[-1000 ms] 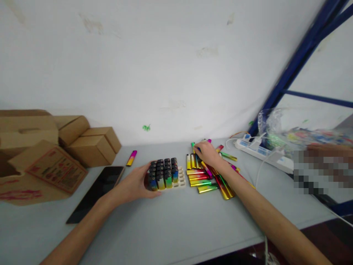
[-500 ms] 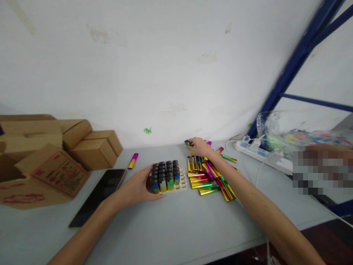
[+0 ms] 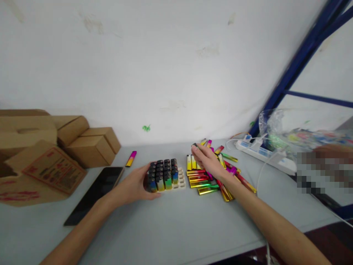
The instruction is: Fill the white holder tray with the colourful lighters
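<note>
My left hand (image 3: 138,185) wraps round the left side of a white tray (image 3: 180,180) on the table. Upright lighters (image 3: 164,175) with black tops fill most of its slots; those at its right edge hold nothing. My right hand (image 3: 207,159) is closed over the pile of shiny lighters (image 3: 204,183) right of the tray. A lighter (image 3: 194,145) shows its dark top at the fingertips; the rest of it is hidden. A single purple and yellow lighter (image 3: 131,158) lies apart, behind my left hand.
Open cardboard boxes (image 3: 91,145) stand at the left, with a black phone-like slab (image 3: 95,195) in front of them. At the right are a white power strip (image 3: 266,156), cables, a plastic bag (image 3: 311,138) and another person's blurred hand. A blue frame (image 3: 292,70) rises behind.
My right hand has come slightly right and nearer, over the pile, and the green-tinted lighter at its fingertips has turned. Some lighters in the pile have shifted. My left hand stays at the tray.
</note>
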Demonstrator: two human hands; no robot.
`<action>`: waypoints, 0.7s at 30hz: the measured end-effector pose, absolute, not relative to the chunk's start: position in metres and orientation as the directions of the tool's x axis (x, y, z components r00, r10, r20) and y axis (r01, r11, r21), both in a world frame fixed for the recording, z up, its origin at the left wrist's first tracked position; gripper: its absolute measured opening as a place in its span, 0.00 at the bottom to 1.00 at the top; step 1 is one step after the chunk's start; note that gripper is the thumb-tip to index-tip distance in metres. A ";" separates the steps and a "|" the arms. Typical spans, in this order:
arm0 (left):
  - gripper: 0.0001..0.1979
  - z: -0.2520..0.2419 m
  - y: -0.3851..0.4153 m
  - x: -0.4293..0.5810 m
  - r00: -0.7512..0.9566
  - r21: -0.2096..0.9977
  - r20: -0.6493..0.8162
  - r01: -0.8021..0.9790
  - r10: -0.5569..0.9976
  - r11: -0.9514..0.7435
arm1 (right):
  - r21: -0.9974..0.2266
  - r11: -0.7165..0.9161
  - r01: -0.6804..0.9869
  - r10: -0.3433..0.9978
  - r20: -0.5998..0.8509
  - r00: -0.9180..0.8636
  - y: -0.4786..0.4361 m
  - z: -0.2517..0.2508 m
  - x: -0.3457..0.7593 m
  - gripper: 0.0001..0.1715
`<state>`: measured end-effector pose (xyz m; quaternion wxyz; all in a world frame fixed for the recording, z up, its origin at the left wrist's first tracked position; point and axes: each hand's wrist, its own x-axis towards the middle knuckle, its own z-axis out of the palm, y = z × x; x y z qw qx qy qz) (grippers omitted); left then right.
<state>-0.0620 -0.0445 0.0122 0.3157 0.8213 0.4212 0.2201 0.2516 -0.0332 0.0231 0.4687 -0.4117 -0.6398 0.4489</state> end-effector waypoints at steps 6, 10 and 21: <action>0.45 0.011 -0.043 -0.064 0.544 0.694 0.065 0.577 0.836 -0.429 | -0.865 0.382 0.326 0.923 0.373 -0.091 -0.050 0.027 0.234 0.35; 0.44 0.011 -0.044 -0.063 0.534 0.689 0.072 0.584 0.842 -0.430 | -0.860 0.401 0.316 0.915 0.395 -0.088 -0.054 0.027 0.231 0.33; 0.42 0.017 -0.047 -0.060 0.535 0.691 0.045 0.593 0.844 -0.413 | -0.987 0.129 -0.094 0.984 0.139 -0.108 -0.051 0.026 0.225 0.33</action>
